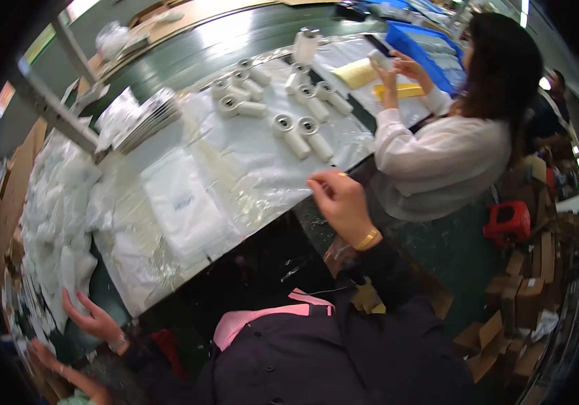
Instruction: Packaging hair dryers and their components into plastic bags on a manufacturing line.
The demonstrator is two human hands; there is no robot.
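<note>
My left hand [92,320] is at the lower left, fingers spread, beside a heap of white pieces in clear plastic bags [56,196]. Its fingertips reach the lower end of one bagged piece [67,266]; whether they touch it I cannot tell. Above the table's front edge, my right hand [344,208] is raised with curled fingers, and nothing shows in them. A stack of flat clear plastic bags [185,202] lies on the plastic-covered table [127,246] between my hands. Farther back lie several white pieces with round, dark-centred heads and thick cylindrical handles [291,136].
At the right, a co-worker holds a white piece [382,62] near a blue crate [431,50] and yellow sheets [357,73]. Another person's hand [45,354] is at the lower left. A folded stack [148,121] lies far left. A red stool [507,223] and cardboard boxes [529,297] stand right.
</note>
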